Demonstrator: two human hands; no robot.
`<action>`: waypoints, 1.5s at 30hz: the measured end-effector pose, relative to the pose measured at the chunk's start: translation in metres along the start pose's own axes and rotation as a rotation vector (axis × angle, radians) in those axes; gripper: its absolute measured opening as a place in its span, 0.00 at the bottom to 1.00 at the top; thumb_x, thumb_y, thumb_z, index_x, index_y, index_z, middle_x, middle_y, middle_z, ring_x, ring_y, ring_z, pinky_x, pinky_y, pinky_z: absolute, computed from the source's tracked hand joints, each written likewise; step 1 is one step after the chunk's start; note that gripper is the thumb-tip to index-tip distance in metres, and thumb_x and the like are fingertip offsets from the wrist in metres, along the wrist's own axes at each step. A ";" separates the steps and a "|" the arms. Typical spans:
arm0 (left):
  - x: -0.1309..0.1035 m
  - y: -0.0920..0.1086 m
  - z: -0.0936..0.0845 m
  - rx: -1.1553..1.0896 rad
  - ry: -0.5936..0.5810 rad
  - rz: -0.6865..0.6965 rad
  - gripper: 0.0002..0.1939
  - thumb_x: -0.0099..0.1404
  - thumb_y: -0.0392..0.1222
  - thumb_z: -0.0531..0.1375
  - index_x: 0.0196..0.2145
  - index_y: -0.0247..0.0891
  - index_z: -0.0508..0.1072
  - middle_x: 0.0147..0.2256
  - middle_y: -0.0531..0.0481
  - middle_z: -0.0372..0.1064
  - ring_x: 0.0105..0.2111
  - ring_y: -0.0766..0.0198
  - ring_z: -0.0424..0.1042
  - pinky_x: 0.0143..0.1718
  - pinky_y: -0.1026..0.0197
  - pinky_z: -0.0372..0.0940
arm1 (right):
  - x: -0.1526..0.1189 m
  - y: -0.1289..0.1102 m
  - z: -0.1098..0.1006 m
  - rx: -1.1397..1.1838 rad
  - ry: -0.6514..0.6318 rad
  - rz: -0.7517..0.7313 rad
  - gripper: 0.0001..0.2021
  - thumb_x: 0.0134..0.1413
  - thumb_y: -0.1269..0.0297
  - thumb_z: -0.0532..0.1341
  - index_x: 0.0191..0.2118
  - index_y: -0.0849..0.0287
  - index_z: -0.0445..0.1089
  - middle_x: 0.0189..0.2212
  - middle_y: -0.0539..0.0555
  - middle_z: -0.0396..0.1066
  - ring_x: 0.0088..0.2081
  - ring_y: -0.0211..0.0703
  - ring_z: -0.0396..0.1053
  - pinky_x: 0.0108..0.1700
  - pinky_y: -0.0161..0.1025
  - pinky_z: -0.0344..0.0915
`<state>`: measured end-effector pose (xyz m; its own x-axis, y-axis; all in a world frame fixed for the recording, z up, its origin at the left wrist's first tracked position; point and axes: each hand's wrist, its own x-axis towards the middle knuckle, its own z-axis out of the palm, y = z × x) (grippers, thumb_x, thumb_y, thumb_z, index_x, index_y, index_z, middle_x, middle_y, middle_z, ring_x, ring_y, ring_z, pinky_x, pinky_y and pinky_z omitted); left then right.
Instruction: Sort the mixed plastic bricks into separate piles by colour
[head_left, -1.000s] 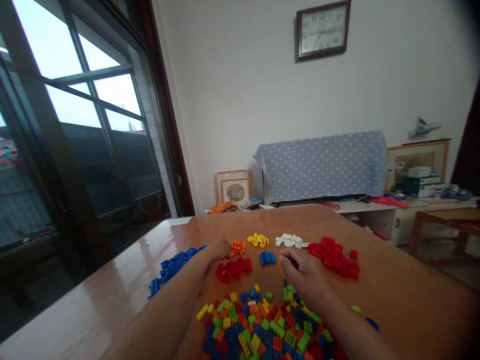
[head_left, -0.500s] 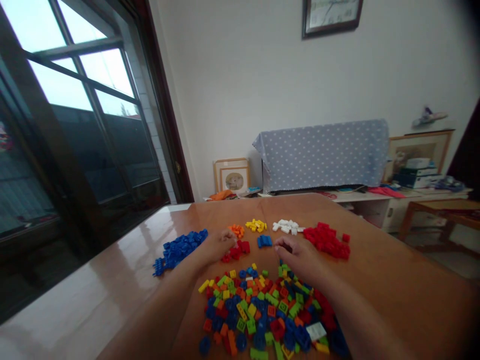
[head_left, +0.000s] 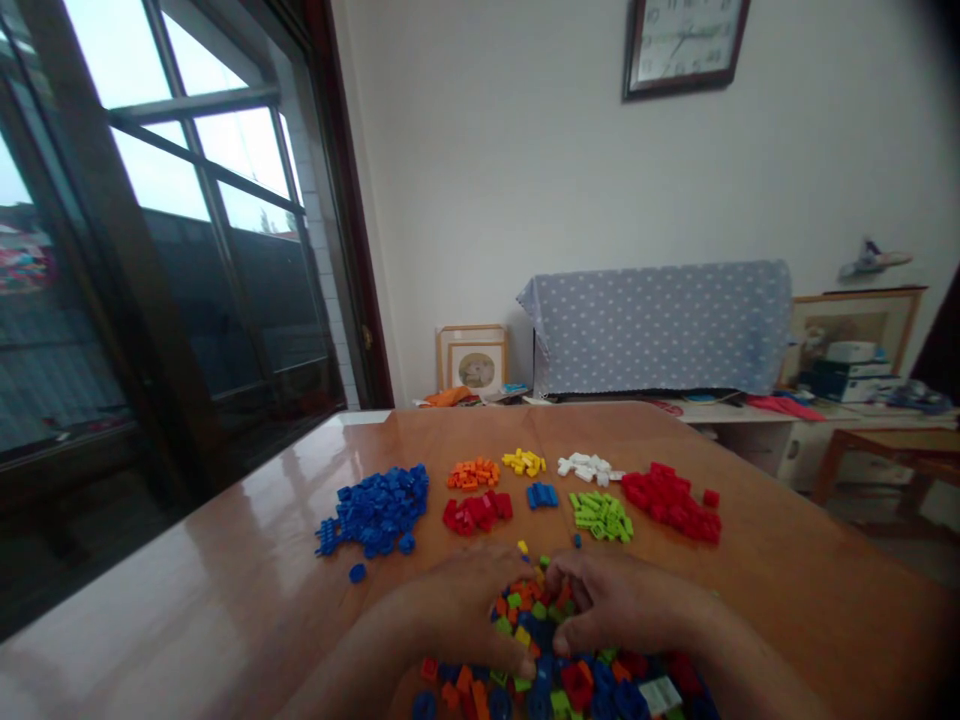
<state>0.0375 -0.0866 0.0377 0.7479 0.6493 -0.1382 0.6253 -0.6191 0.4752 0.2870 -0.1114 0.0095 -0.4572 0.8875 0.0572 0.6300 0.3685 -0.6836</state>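
My left hand [head_left: 472, 605] lies over the left side of a mixed heap of toy building bricks [head_left: 544, 640], its thumb spread from the fingers. On the heap's right side, my right hand [head_left: 619, 600] curves inward, with thumb and fingers apart. Both hands touch the bricks, and their fingertips come close together at the far side of the heap. Nothing shows gripped in either hand. The heap mixes blue, green, orange, red and yellow pieces; the hands and forearms hide part of it. A white piece [head_left: 661, 694] lies near its front right.
Beyond the hands are single-colour piles: blue [head_left: 379, 510], orange [head_left: 474, 473], red bricks [head_left: 478, 512], yellow [head_left: 523, 461], white [head_left: 589, 467], green [head_left: 602, 516] and a larger red pile [head_left: 671, 502]. Small blue bricks [head_left: 541, 496] sit mid-table. One blue piece [head_left: 358, 573] lies alone on the brown table [head_left: 247, 590].
Both hands have come back from the colour piles to the mixed heap. The green pile, hidden earlier, now shows. A loose blue piece now lies in front of the blue pile. My view has tilted up.
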 end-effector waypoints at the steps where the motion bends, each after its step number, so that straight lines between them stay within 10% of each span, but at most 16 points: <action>1: 0.001 -0.001 0.002 0.010 -0.025 0.003 0.43 0.51 0.64 0.66 0.62 0.52 0.62 0.64 0.47 0.55 0.64 0.44 0.52 0.63 0.48 0.49 | 0.001 -0.001 0.002 -0.024 0.018 -0.001 0.16 0.35 0.60 0.71 0.36 0.51 0.76 0.26 0.44 0.72 0.26 0.37 0.65 0.24 0.30 0.51; 17: 0.007 -0.010 -0.008 0.035 0.013 0.070 0.12 0.59 0.38 0.59 0.41 0.41 0.74 0.41 0.52 0.73 0.40 0.61 0.69 0.42 0.65 0.62 | 0.016 0.015 -0.005 -0.236 0.037 0.185 0.09 0.47 0.65 0.61 0.37 0.54 0.76 0.32 0.50 0.75 0.32 0.40 0.68 0.30 0.32 0.53; 45: -0.006 -0.036 -0.034 -0.207 0.220 -0.110 0.09 0.60 0.37 0.52 0.36 0.38 0.70 0.31 0.53 0.69 0.31 0.64 0.67 0.28 0.66 0.56 | 0.032 -0.013 0.022 -0.458 0.037 0.136 0.14 0.55 0.60 0.57 0.45 0.44 0.75 0.36 0.51 0.78 0.38 0.48 0.73 0.33 0.36 0.53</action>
<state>0.0025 -0.0535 0.0511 0.5983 0.8011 -0.0178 0.6237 -0.4516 0.6380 0.2504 -0.0942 0.0045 -0.3339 0.9424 0.0211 0.8981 0.3249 -0.2965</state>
